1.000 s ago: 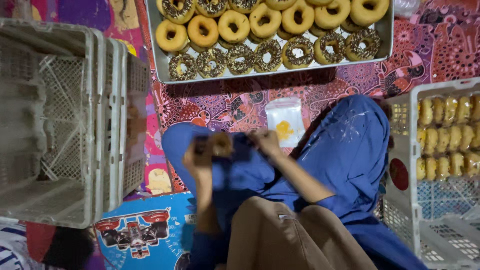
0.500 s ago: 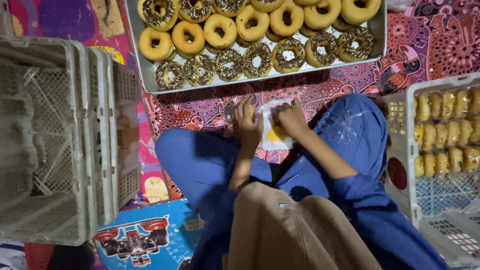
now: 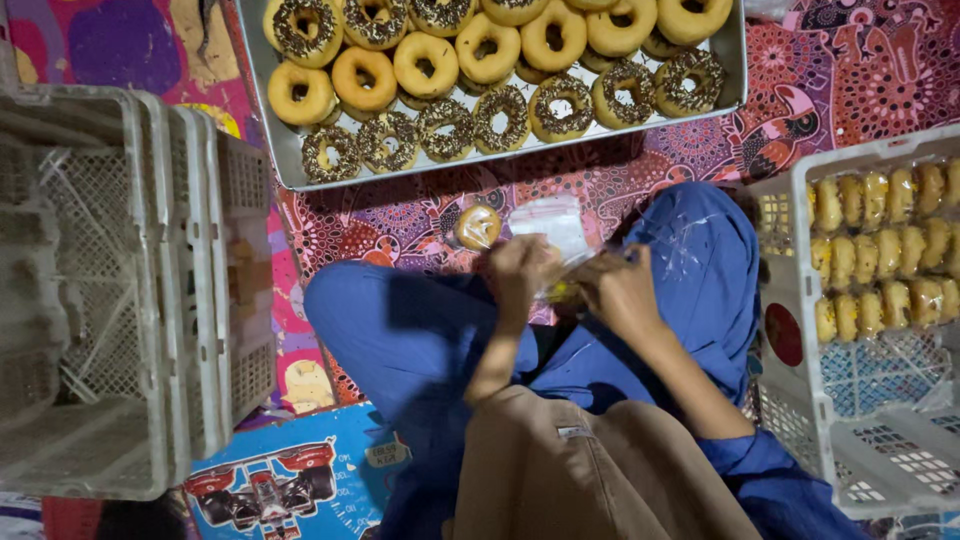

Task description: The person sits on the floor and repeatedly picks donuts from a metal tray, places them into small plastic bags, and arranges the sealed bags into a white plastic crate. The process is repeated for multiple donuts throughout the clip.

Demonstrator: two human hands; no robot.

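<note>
Clear plastic crinkles between the fingers of a seated person: the left hand point(image 3: 522, 270) and the right hand point(image 3: 618, 290) meet over the lap, both pinched on the mouth of a small clear bag point(image 3: 558, 228), though whether the grip is on one bag or a thin stack of them is hard to tell in the dim light. A wrapped doughnut point(image 3: 477, 226) lies on the patterned mat point(image 3: 870, 70) at about ten o'clock from the left hand, just beside the fingertips and no longer held. A second ago the hands were raised over the knees with a doughnut between them; half a second ago they had dropped to the bags on the mat. That shift suggests one doughnut has been bagged and set down, and a fresh bag is being opened for the next. At twelve o'clock a metal tray point(image 3: 262, 130) carries rows of glazed and chocolate-sprinkled doughnuts. At three o'clock a white plastic crate point(image 3: 800, 400) holds bagged doughnuts in lines. At nine o'clock stands a stack of empty white crates point(image 3: 190, 300). Blue trousers point(image 3: 400, 330) cover the crossed legs.
</note>
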